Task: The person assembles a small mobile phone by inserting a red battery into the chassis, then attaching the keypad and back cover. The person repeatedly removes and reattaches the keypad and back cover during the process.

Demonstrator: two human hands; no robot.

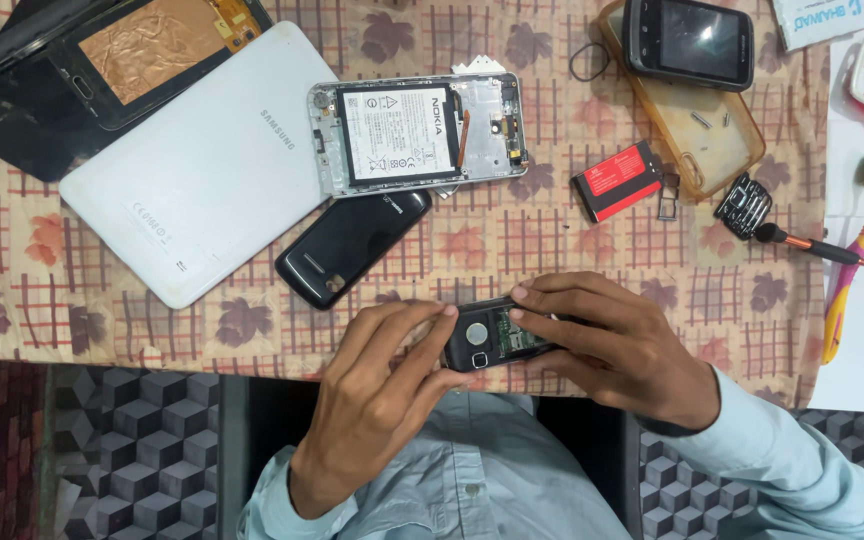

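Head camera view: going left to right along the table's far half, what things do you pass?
White tablet lying face down → opened smartphone with exposed battery → small red rectangular battery → amber translucent phone case → yellow and pink toothbrush.

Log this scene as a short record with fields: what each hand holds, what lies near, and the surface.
left hand: left hand grips the small black phone at its left end, back cover off
right hand: right hand holds the same phone from the right, fingers over its top edge
nearest: black back cover lying just beyond the hands
further: opened silver phone showing its battery; white tablet; red battery; screwdriver; toothbrush
surface: checked leaf-print tablecloth
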